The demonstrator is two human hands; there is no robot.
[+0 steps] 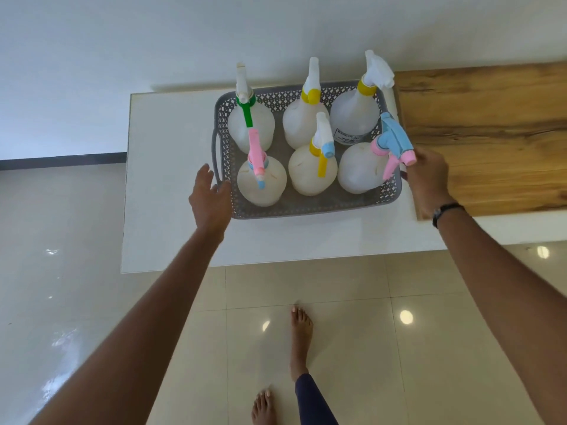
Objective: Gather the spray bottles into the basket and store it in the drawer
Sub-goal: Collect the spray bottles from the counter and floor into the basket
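A grey perforated basket [306, 211] stands on a white table [171, 179]. Several translucent spray bottles stand upright inside it in two rows. The back left bottle [264, 124] has a green trigger, the front left one [260, 187] a pink trigger, and the front right one [359, 170] a blue and pink head. My left hand [210, 199] hovers with relaxed fingers just beside the basket's left handle [214, 154]. My right hand [429, 179] is at the basket's right rim, fingers curled over the edge and partly hidden by the pink nozzle.
A wooden board surface [491, 133] adjoins the table on the right, close to my right hand. A white wall rises behind the table. Glossy floor tiles [352, 286] lie below, with my bare feet [300, 332] near the table's front edge.
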